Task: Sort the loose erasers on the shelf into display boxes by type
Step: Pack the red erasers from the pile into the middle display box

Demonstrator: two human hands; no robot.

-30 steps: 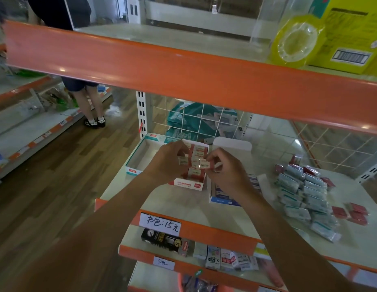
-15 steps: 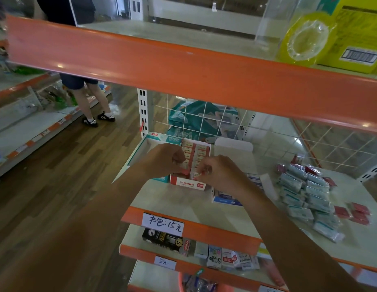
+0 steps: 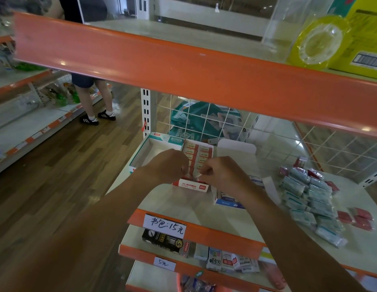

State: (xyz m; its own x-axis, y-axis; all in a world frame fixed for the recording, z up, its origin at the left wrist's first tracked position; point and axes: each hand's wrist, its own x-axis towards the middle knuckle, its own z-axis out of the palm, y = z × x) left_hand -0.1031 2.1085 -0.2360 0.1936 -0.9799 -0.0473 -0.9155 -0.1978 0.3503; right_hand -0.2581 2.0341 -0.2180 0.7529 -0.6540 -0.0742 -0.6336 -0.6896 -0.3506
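Both hands meet over the near end of the red box (image 3: 197, 152), fingers curled: the left hand (image 3: 168, 165) and right hand (image 3: 221, 175) pinch one small eraser (image 3: 197, 176) between their tips, just above the box. The box's long axis runs away from the person. Its far rows are packed with erasers and its near end is hidden under the hands, so the drop is probably straight down. The teal box (image 3: 151, 152) on the left stands empty, and a blue box (image 3: 227, 202) sits to the right. The loose pile (image 3: 307, 194) lies on the shelf (image 3: 183, 204) well to the right, nearer the right hand.
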